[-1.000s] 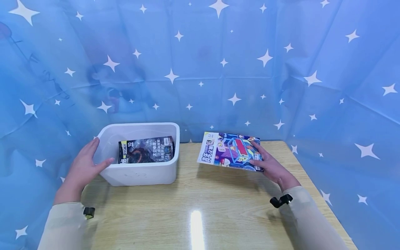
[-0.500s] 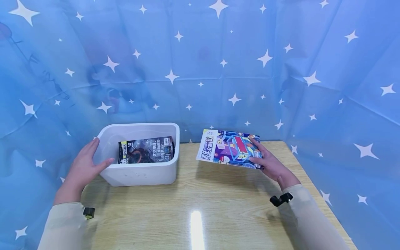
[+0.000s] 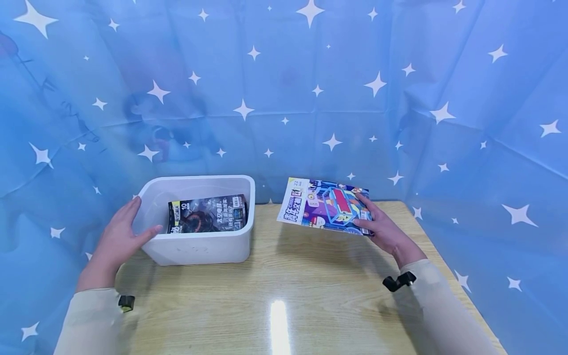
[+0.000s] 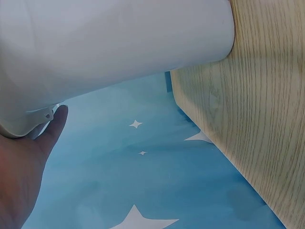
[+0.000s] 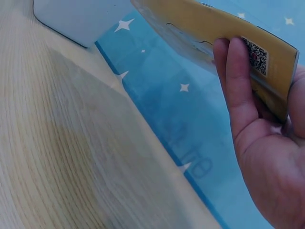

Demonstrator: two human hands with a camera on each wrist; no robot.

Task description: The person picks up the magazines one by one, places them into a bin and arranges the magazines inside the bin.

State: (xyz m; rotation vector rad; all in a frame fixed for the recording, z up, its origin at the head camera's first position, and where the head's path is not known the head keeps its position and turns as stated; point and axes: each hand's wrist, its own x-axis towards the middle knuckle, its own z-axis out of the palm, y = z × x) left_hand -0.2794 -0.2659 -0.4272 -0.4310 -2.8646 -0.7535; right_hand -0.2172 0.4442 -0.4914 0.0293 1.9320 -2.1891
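Note:
My right hand (image 3: 385, 229) grips a colourful magazine (image 3: 324, 204) by its right edge, thumb on the cover and fingers beneath. The magazine hangs above the table, its white title strip pointing left. From the right wrist view, its yellow back cover (image 5: 190, 24) shows a QR code under the fingers (image 5: 238, 71). My left hand (image 3: 117, 236) holds the left end of a white plastic bin (image 3: 199, 249), thumb at the front rim and fingers along the left rim. Inside the bin lies a dark magazine (image 3: 208, 214), cover up.
The bin stands on a wood-grain table (image 3: 248, 296), near its back left. A blue curtain (image 3: 288, 88) with white stars hangs behind and along both sides. Light glares off the tabletop (image 3: 279, 325) at the front middle.
The right hand has lifted the colourful magazine higher, with its left end tipping up. The left hand and the bin stay in place.

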